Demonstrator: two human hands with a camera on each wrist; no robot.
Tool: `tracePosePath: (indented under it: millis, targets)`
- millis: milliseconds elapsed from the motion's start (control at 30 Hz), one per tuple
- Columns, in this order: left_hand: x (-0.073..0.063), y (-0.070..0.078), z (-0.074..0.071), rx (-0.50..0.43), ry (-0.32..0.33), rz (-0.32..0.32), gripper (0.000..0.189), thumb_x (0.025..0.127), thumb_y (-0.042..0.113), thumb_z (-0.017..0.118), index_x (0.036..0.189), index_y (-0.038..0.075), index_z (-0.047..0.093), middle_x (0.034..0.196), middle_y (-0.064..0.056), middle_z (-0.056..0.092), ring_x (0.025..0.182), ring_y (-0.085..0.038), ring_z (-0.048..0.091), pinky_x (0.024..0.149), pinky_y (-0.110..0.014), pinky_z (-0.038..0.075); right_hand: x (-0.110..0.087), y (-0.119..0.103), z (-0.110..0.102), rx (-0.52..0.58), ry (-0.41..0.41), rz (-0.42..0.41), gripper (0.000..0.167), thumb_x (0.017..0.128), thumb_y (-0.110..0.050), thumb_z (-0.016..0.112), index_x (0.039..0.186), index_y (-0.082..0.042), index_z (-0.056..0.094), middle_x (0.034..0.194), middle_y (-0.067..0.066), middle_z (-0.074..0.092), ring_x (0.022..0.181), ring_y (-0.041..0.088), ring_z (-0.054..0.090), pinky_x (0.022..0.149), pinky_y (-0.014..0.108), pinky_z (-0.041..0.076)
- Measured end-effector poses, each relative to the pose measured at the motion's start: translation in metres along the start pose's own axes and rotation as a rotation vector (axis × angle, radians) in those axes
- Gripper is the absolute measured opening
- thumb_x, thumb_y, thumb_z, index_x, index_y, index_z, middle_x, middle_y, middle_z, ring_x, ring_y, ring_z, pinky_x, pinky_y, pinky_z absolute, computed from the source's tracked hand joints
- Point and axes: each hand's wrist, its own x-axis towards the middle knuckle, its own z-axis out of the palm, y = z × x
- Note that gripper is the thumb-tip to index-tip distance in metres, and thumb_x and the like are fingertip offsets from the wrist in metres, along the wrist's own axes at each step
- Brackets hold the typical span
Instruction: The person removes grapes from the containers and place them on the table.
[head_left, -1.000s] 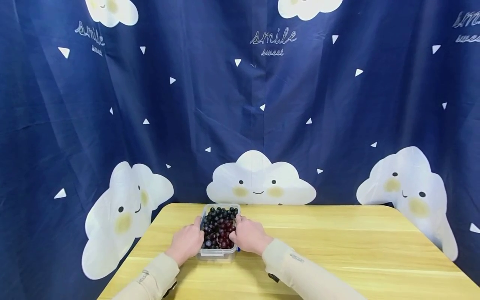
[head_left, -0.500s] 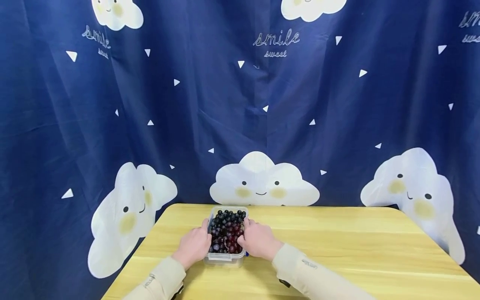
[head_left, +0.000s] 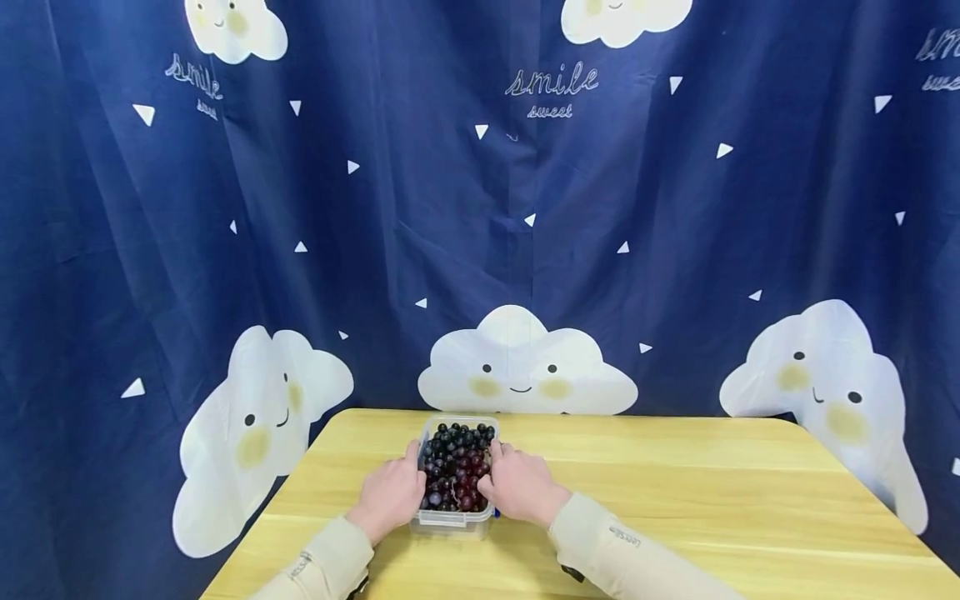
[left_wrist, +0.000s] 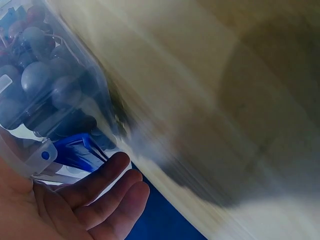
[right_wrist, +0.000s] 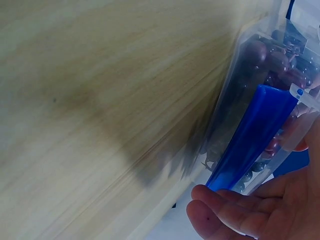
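Both hands grip the clear tub (head_left: 452,520) from opposite sides: the left hand (head_left: 390,493) and the right hand (head_left: 522,485) each have the thumb over the rim and the other fingers bent down along the outer wall, closed about as far as the rim allows. The tub stands left of the middle of the table (head_left: 675,492), toward its far edge; whether its base bears fully on the table I cannot tell.

Filled with grapes (head_left: 457,468), it should feel fairly heavy, with contents that may shift if tipped. The rim looks the stiffest part, while the thin walls would probably give a little and slide under damp fingers. The sides just below the rim seem the best hold; the blue flap (right_wrist: 252,135) is hinged and would likely swing under load. The grapes would bruise if squeezed.

Materials: smooth see-through plastic with rounded corners, glossy blue plastic, round near-black and wine-red skins with thin stems among them, and pale streaked wood grain across the table
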Motion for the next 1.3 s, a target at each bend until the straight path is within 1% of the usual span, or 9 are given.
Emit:
tracePosePath:
  millis: [167,333,567,700,800,900,1000,1167,1300]
  targets:
    - [0.003,0.002,0.000,-0.018,0.004,-0.014,0.054,0.095,0.018,0.054,0.143,-0.004,0.043,0.084,-0.015,0.071,0.072,-0.032,0.068,0.051,-0.046,0.048,0.000,0.001,-0.004,0.002,0.025,-0.004,0.066,0.096,-0.035,0.048,0.144,0.010,0.046,0.133,0.024,0.062,0.098,0.035,0.070,0.057,0.040,0.056]
    - [0.004,0.006,-0.002,-0.013,-0.012,-0.017,0.054,0.095,0.019,0.055,0.143,-0.002,0.044,0.079,-0.014,0.069,0.066,-0.029,0.065,0.049,-0.044,0.046,-0.003,0.003,-0.008,0.024,-0.011,0.014,0.068,0.096,-0.036,0.048,0.146,0.010,0.044,0.137,0.025,0.059,0.099,0.035,0.070,0.053,0.037,0.052]
    - [0.001,0.012,-0.001,0.040,0.003,0.002,0.053,0.095,0.022,0.056,0.142,-0.001,0.047,0.073,-0.014,0.065,0.063,-0.028,0.063,0.047,-0.043,0.044,-0.011,0.005,-0.013,0.045,-0.045,0.026,0.069,0.096,-0.036,0.048,0.147,0.010,0.042,0.143,0.026,0.054,0.103,0.036,0.068,0.050,0.033,0.049]
    - [-0.002,0.019,-0.001,0.033,-0.012,0.001,0.054,0.096,0.023,0.055,0.143,0.000,0.046,0.072,-0.013,0.065,0.064,-0.028,0.063,0.046,-0.042,0.043,-0.017,0.008,-0.014,0.044,-0.049,0.035,0.068,0.096,-0.035,0.048,0.147,0.010,0.042,0.143,0.027,0.054,0.094,0.032,0.069,0.045,0.029,0.042]
    - [-0.003,0.022,-0.002,0.023,-0.002,0.006,0.052,0.095,0.022,0.055,0.141,0.000,0.046,0.072,-0.012,0.064,0.065,-0.028,0.063,0.046,-0.042,0.043,-0.020,0.009,-0.015,0.027,-0.043,0.041,0.068,0.096,-0.035,0.048,0.147,0.010,0.042,0.139,0.027,0.056,0.081,0.026,0.067,0.044,0.028,0.040]
    - [-0.003,0.024,-0.003,0.029,0.011,0.006,0.050,0.094,0.021,0.056,0.139,0.001,0.047,0.072,-0.012,0.063,0.067,-0.029,0.063,0.045,-0.043,0.042,-0.022,0.009,-0.016,0.027,-0.040,0.039,0.068,0.096,-0.035,0.049,0.146,0.010,0.043,0.137,0.027,0.057,0.066,0.019,0.059,0.042,0.029,0.039]
    - [-0.004,0.025,-0.003,0.042,0.002,0.014,0.048,0.094,0.022,0.057,0.136,0.002,0.048,0.070,-0.012,0.061,0.066,-0.028,0.062,0.044,-0.042,0.041,-0.024,0.009,-0.017,0.026,-0.043,0.041,0.069,0.096,-0.036,0.050,0.146,0.010,0.043,0.136,0.026,0.058,0.057,0.014,0.049,0.041,0.028,0.038]
    - [-0.006,0.026,-0.002,0.041,-0.038,0.022,0.047,0.094,0.023,0.056,0.135,0.001,0.048,0.069,-0.008,0.060,0.062,-0.025,0.060,0.045,-0.041,0.041,-0.028,0.009,-0.016,0.020,-0.054,0.051,0.070,0.096,-0.038,0.049,0.147,0.009,0.042,0.137,0.026,0.058,0.052,0.012,0.044,0.040,0.028,0.037]
    - [-0.010,0.028,-0.004,0.036,-0.056,0.026,0.052,0.094,0.023,0.056,0.139,-0.001,0.046,0.068,-0.007,0.061,0.058,-0.023,0.057,0.044,-0.039,0.039,-0.031,0.009,-0.016,0.041,-0.058,0.051,0.071,0.096,-0.039,0.050,0.147,0.009,0.042,0.138,0.026,0.057,0.057,0.014,0.049,0.040,0.028,0.037]
